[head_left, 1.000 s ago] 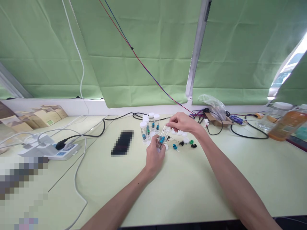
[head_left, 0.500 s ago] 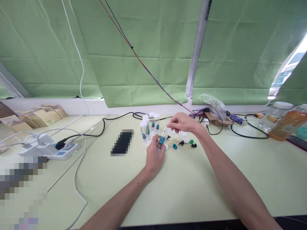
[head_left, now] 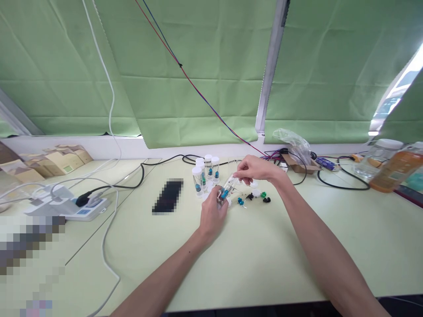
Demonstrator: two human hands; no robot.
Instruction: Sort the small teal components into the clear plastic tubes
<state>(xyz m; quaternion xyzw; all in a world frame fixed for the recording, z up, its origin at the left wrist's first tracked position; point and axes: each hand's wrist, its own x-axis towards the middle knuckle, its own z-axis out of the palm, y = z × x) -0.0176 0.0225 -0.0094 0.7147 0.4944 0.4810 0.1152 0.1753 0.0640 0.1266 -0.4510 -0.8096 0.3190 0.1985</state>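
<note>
My left hand [head_left: 211, 215] is closed around the lower end of a clear plastic tube [head_left: 229, 184], tilted up to the right. Inside it sits a small blue part [head_left: 224, 193]. At the tube's upper end, my right hand [head_left: 253, 169] has its thumb and fingers pinched together; what they hold, if anything, is too small to make out. Just behind my left hand stand several capped clear tubes [head_left: 197, 180] with blue or green parts inside. Right of the held tube lie a loose blue part [head_left: 240, 201], black part [head_left: 266, 200], green part [head_left: 263, 194] and white caps [head_left: 256, 193].
A blurred black rectangle [head_left: 168, 196] lies left of the tubes. Farther left are a white power strip [head_left: 86, 211] with cables and cardboard boxes [head_left: 62, 159]. To the right are a plastic bag [head_left: 295, 143], black cables, a clear jar [head_left: 378, 158] and an orange bottle [head_left: 395, 169].
The held tube and my right hand have shifted very slightly to the right. My left hand keeps its grip, and the loose parts lie as before.
</note>
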